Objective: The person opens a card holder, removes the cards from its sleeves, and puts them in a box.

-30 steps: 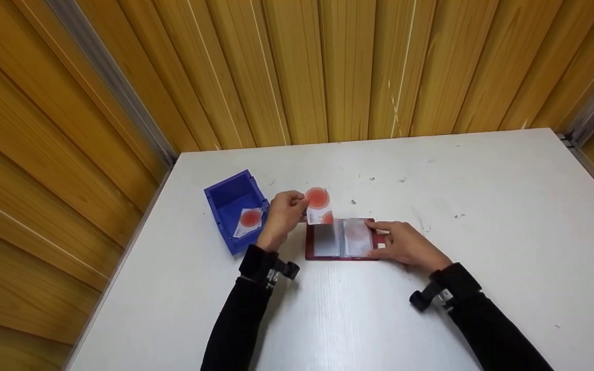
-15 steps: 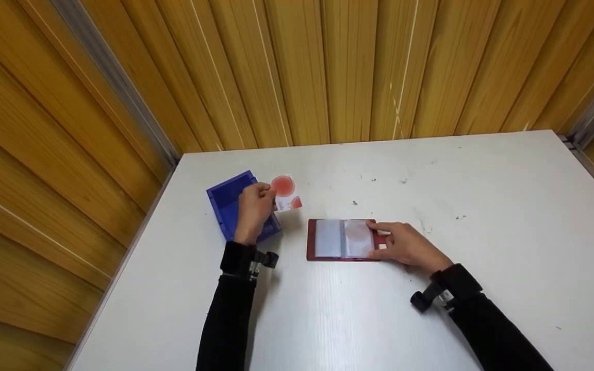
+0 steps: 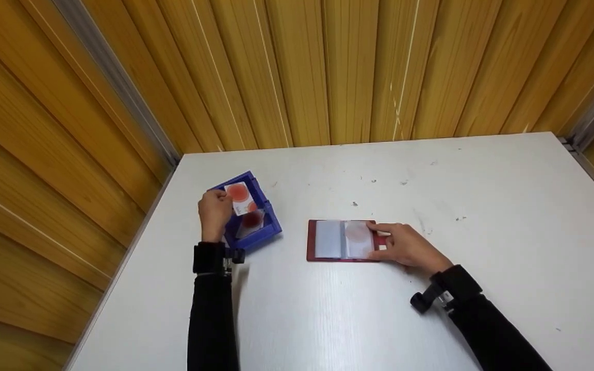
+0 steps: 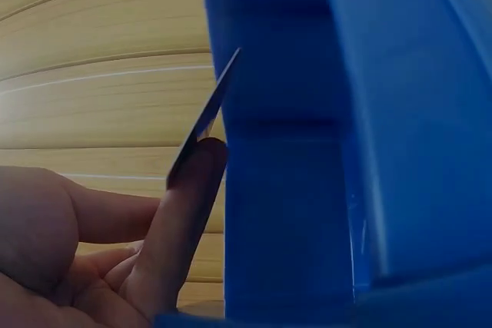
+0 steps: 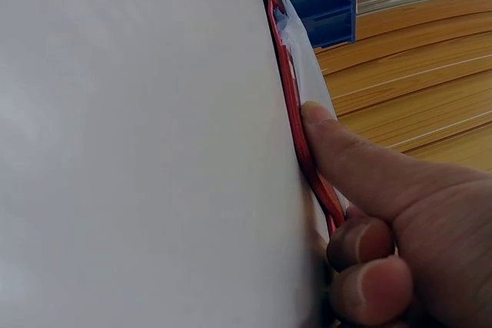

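My left hand [image 3: 213, 211] pinches a white card [image 3: 240, 198] with red circles by its left edge, over the blue box [image 3: 272, 221]. Edge-on in the left wrist view, the same card [image 4: 206, 117] sticks up from the fingertips beside the box's opening. A second card [image 3: 250, 224] lies inside the box. To the right, a red card holder [image 3: 311, 241] lies spread on the table, showing clear sleeves; a card with a pale red circle shows in the right sleeve [image 3: 358, 239]. My right hand [image 3: 408, 245] grips the holder's right edge, thumb pressing on it in the right wrist view.
The white table [image 3: 353, 314] carries small dark marks behind the card holder. Yellow wood-look panels [image 3: 348, 72] stand along the table's back and left sides. The box sits left of the holder with a gap between them.
My left hand has carried the card leftward from above the card holder to over the blue box. The holder's raised sleeve has dropped flat. My right hand stays in place.
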A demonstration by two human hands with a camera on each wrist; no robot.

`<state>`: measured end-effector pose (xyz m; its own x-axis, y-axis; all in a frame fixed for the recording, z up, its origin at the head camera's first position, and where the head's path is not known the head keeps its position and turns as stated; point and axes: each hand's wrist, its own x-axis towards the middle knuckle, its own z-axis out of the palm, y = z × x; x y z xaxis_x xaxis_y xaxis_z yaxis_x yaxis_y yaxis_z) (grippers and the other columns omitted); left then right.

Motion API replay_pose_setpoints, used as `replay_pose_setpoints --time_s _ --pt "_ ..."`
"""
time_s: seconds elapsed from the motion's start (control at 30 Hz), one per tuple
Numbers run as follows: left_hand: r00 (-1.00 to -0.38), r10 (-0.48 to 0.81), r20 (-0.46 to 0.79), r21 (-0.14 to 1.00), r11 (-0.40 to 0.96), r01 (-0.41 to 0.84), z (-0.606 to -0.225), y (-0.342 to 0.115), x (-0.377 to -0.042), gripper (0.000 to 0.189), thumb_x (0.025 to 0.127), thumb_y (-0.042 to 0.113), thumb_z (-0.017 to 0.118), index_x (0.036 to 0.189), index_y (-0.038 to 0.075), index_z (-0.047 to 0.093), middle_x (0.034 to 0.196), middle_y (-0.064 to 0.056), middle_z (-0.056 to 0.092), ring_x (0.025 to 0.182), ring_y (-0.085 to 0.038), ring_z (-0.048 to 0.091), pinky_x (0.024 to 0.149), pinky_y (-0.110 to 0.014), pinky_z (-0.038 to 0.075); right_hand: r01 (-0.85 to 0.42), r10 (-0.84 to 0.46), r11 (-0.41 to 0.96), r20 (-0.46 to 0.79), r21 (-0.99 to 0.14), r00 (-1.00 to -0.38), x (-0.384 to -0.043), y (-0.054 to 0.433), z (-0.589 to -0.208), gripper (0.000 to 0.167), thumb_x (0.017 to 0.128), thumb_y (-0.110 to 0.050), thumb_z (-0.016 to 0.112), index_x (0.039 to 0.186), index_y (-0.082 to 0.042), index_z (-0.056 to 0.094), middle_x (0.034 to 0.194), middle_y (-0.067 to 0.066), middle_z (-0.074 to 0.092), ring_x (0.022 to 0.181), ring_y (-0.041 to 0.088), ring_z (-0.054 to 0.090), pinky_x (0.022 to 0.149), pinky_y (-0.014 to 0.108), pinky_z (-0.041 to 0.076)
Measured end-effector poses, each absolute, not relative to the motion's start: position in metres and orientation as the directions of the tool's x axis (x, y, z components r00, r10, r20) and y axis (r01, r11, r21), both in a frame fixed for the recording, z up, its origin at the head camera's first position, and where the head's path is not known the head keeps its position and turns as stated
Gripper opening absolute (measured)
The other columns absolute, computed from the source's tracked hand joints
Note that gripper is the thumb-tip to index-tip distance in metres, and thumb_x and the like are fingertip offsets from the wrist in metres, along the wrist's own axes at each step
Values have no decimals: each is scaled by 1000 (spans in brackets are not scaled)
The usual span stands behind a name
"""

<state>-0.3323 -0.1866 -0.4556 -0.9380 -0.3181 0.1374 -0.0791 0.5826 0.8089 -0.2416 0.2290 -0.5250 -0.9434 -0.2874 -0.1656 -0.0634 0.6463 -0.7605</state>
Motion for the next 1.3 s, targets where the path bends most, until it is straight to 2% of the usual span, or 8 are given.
replay_pose_setpoints --time_s 0.17,0.27,0.37,0.43,0.73,1.0,1.2,1.3 --pt "-949 -285 134 722 684 -104 -458 -183 -332 29 92 3 53 109 -9 73 114 -28 73 106 -44 69 92 -52 55 -99 -305 634 -131 -767 -943 -242 230 -526 83 83 -34 88 153 -11 50 77 5 60 49 14 50 42 33 47" --pt "-954 -266 136 676 729 -107 -458 -176 -331 23 90 1 51 92 -6 72 102 -25 74 98 -43 68 87 -53 54 -115 -315 629 -117 -768 -942 -242 231 -527 83 82 -33 89 153 -11 51 72 1 57 47 13 49 42 33 47" --pt "-960 -228 159 623 778 -82 -462 -168 -330 21 87 -2 51 68 3 59 85 -21 70 87 -40 67 79 -54 53 -108 -315 627 -124 -771 -941 -242 231 -527 83 82 -33 89 153 -11 51 65 -1 51 47 13 49 41 33 47" --pt "-964 -206 166 585 808 -72 -464 -163 -330 26 87 -4 52 64 8 52 80 -21 69 85 -40 68 77 -54 53 -107 -315 631 -127 -769 -941 -243 231 -527 84 82 -33 89 153 -12 51 65 0 52 47 13 49 42 33 46" --pt "-977 -160 139 480 874 -75 -467 -150 -327 17 94 0 60 95 -5 76 100 -26 75 96 -43 73 86 -54 58 -123 -311 649 -115 -751 -944 -243 230 -526 83 81 -32 89 152 -10 52 69 -1 52 48 12 48 45 29 44" --pt "-975 -169 146 461 883 -84 -476 -143 -326 15 96 0 63 98 -6 77 99 -26 76 92 -42 74 80 -51 61 -138 -312 664 -105 -735 -944 -244 229 -526 82 82 -30 89 151 -9 53 67 -1 50 54 13 49 49 25 42" --pt "-942 -182 281 416 908 -51 -481 -139 -323 13 91 0 66 90 -6 78 94 -29 75 90 -47 73 79 -55 60 -142 -310 660 -96 -737 -946 -243 231 -526 83 81 -35 90 151 -10 53 106 14 71 72 13 56 62 24 45" --pt "-936 -189 297 415 908 -51 -483 -138 -324 9 85 2 72 86 -3 80 93 -27 76 90 -47 74 80 -54 60 -133 -311 651 -102 -748 -945 -242 231 -525 84 81 -35 90 151 -10 53 99 14 71 67 14 55 56 25 45"
